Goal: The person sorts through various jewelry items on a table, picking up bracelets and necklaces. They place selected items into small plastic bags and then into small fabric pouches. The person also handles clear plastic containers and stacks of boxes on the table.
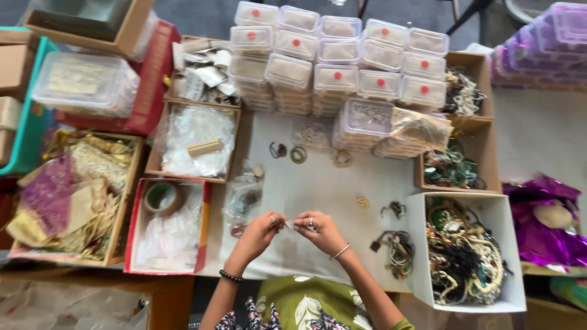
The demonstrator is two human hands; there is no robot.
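Note:
My left hand (262, 231) and my right hand (318, 231) meet over the pale table top (318, 183), fingertips pinched together on a tiny jewellery piece (288, 225) too small to make out. Both hands wear rings; the left wrist has a black bead bracelet, the right a thin gold bangle. Small clear bags with trinkets (243, 197) lie just left of my left hand. A tangle of dark and gold jewellery (394, 247) lies right of my right hand.
Stacks of clear lidded boxes with red dots (336, 67) fill the back. A white box of beaded necklaces (465, 253) stands at the right. At the left are a red box with a tape roll (162, 198), a box of plastic bags (195, 140) and a box of fabric pouches (73, 195).

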